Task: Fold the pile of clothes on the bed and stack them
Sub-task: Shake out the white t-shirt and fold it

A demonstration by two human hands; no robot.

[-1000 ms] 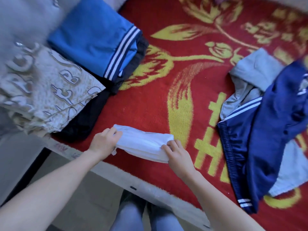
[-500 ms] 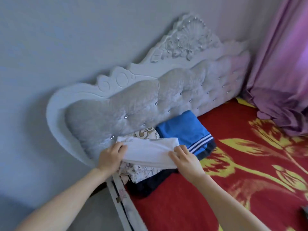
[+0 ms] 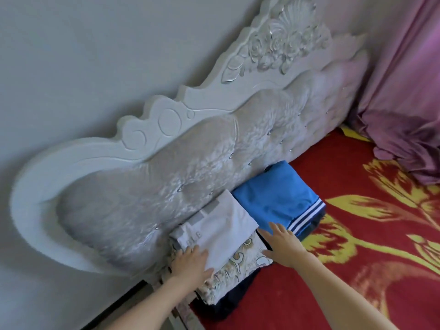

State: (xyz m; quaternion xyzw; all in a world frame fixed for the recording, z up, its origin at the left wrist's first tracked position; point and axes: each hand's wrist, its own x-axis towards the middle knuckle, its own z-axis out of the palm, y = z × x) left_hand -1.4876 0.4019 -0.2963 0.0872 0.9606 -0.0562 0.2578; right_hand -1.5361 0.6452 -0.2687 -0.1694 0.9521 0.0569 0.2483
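Padded headboard (image 3: 166,191) behind folded white garment (image 3: 221,229), blue garment (image 3: 273,198) beside; curtain (image 3: 404,103) beyond.

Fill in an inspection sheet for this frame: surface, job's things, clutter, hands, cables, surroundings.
Surface: red bedcover with yellow pattern.
Job's things: folded white garment tops a stack on patterned cloth and a dark garment; folded blue garment with white stripes beside it.
Clutter: nothing seen.
Hands: left hand rests flat on the white garment; right hand open, fingers spread, by the blue garment.
Cables: nothing seen.
Surroundings: white tufted headboard, grey wall, purple curtain.
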